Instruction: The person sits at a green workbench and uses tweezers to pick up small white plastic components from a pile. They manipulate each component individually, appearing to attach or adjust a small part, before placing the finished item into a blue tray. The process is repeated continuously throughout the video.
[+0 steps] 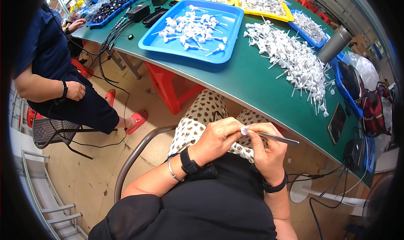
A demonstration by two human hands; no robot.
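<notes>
Over my lap, my left hand [219,137] pinches a small round white plastic piece [244,130] between thumb and fingertips. My right hand [267,146] meets it there, its thumb and forefinger against the same piece. A flat grey metal tool, like a pair of tweezers [280,138], lies in my right hand with its blunt end sticking out to the right; its tip is hidden by the fingers. Beyond my hands, a blue tray [145,46] on the green table holds white plastic pieces with thin stems. A loose heap of similar white pieces [290,57] lies to its right.
Yellow trays [290,16] full of white pieces stand at the far side of the green table [235,78]. A grey metal flask [335,44], a phone [336,123] and bags are at the right. Another person [59,71] sits at the left, near a red stool [164,86] and hanging cables.
</notes>
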